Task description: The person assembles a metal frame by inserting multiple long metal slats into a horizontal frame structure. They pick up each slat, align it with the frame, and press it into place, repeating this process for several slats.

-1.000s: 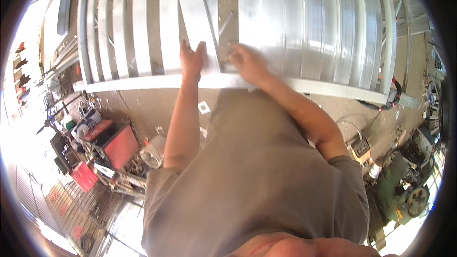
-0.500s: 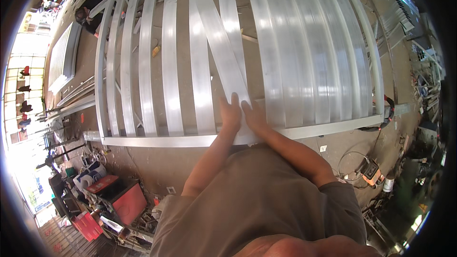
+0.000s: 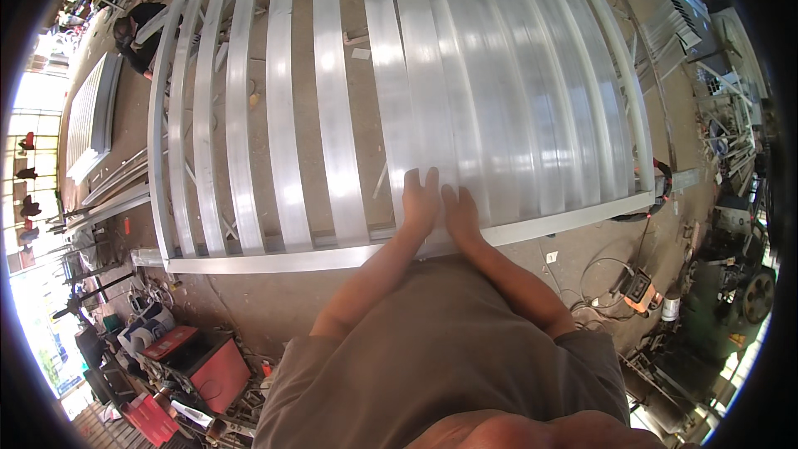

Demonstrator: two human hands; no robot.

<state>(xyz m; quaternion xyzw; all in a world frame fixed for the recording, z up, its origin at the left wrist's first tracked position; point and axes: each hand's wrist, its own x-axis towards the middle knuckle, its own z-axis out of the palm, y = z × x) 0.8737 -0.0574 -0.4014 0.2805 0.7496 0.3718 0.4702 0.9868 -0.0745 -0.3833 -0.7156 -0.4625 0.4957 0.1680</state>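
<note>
Bright daylight floods in from the blown-out left edge. Glare streaks the metal slats (image 3: 332,100) at upper centre. Straight bars bend toward the dark round rim; edges look soft.

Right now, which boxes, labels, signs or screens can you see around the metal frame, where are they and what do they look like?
Red box: floor at lower left, boxy, red with a dark top.
Small white tag: floor just below the metal frame, right of both hands, squarish.
White scrap: floor between the slats, upper middle, flat, pale.
No screens or signs that I can make out.
</note>
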